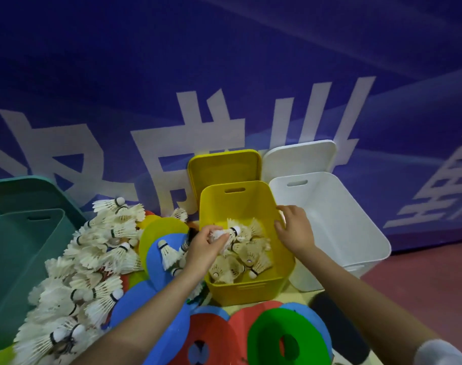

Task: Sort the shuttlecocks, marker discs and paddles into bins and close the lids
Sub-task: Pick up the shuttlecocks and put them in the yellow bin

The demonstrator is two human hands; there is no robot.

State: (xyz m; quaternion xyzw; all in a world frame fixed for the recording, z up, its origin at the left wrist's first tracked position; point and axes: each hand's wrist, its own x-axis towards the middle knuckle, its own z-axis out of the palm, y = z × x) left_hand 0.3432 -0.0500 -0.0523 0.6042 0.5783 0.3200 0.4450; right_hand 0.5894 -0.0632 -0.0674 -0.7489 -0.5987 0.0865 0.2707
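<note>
Many feathery shuttlecocks (240, 256) w/in yellow bin (253, 288)

shuttlecock (228, 234): white, cork-tip up-right, pinched in your left hand (207, 246) | yellow bin (251, 288): open, directly below grip, part-filled

The green bin (19, 259) runs off the left edge. The pile of shuttlecocks (92, 259) covers most of the marker discs (166, 233) beneath it. The left hand (206, 248) hides the feathers of its shuttlecock (231, 231). A dark object (338, 325) behind the right forearm is unidentifiable.
</note>
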